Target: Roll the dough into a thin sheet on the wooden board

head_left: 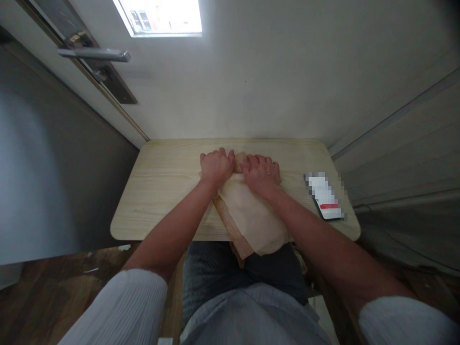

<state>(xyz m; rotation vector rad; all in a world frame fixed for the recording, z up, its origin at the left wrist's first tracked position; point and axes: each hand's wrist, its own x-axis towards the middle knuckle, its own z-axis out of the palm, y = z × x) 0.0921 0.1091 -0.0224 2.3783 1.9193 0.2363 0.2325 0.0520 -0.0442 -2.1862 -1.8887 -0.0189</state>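
A pale beige sheet (247, 215), cloth or soft leather as far as I can tell, lies over the middle of the table with its near end hanging past the front edge. Along its left side shows a tan-brown strip (232, 225), which seems to be a layer underneath. At the far end of the sheet, my left hand (217, 166) has its fingers curled over the left corner. Close by on the right, my right hand (260, 173) bends its fingers over the same far end. A bunched tan part (240, 160) of the material shows between both hands. My fingertips are partly hidden.
On the right of the small wooden table (161, 191) lies a phone (325, 196) with a lit, blurred screen. A white door with a metal handle (95, 54) and a bright window (163, 17) stands right behind the table. Grey panels flank both sides.
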